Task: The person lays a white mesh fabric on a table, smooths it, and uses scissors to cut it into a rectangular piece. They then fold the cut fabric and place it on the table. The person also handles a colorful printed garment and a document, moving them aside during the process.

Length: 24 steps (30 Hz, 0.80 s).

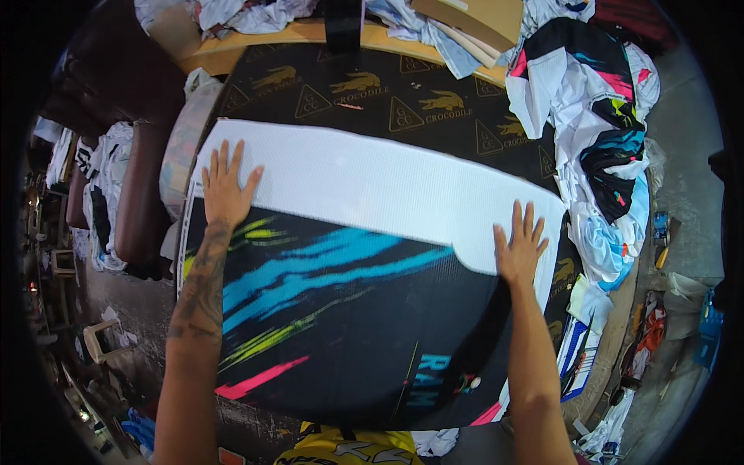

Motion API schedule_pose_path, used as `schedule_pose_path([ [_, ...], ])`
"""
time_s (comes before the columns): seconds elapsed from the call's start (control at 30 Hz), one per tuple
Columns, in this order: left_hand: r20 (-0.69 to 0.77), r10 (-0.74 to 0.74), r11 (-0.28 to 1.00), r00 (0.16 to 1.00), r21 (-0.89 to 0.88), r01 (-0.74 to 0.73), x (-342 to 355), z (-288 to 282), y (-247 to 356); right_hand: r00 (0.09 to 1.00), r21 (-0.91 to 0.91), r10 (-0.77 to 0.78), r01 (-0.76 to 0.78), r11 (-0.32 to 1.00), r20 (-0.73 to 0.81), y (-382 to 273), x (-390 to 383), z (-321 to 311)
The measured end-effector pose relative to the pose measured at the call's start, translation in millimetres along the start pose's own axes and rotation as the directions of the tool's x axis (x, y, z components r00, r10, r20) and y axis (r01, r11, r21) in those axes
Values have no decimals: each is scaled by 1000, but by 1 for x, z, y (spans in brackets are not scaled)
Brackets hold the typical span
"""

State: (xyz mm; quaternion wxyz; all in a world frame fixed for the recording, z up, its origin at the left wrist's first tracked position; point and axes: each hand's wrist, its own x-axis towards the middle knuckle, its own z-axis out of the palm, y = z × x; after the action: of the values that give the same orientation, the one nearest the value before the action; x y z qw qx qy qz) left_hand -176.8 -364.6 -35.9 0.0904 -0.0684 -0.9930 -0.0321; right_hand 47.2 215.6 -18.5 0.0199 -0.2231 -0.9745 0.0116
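A wide printed fabric panel lies spread over the dark table. It is mostly black with blue, yellow-green and pink streaks, and a white band runs along its far side. My left hand rests flat on the band's left end, fingers spread. At the right end, my right hand also lies flat with its fingers apart, where white meets black. Neither hand grips the cloth. The panel's near edge drops toward my yellow shirt.
The dark tabletop carries gold printed patterns. Crumpled printed fabric pieces heap along the right edge. A cardboard box and more cloth lie at the back, near a black upright post. A brown padded seat stands left.
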Motion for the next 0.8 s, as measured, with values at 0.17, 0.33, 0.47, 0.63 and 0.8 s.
schedule_pose_path([
  [0.17,293,-13,998,956,67,-7,94,-35,37,985,135,-20,-3,991,170,2,105,-70],
  [0.33,-253,137,916,958,-334,-220,-71,-67,12,925,331,-154,274,903,-346,18,-101,-142],
  [0.47,-295,-426,904,855,-172,391,-346,-63,-91,675,755,613,-629,187,411,44,-391,-110],
  [0.63,840,-454,-804,297,-530,269,-534,-18,-72,284,433,549,-887,-161,786,115,-525,10],
  [0.8,823,-7,-975,568,-132,179,-577,67,34,639,655,228,-756,11,734,168,-515,105],
])
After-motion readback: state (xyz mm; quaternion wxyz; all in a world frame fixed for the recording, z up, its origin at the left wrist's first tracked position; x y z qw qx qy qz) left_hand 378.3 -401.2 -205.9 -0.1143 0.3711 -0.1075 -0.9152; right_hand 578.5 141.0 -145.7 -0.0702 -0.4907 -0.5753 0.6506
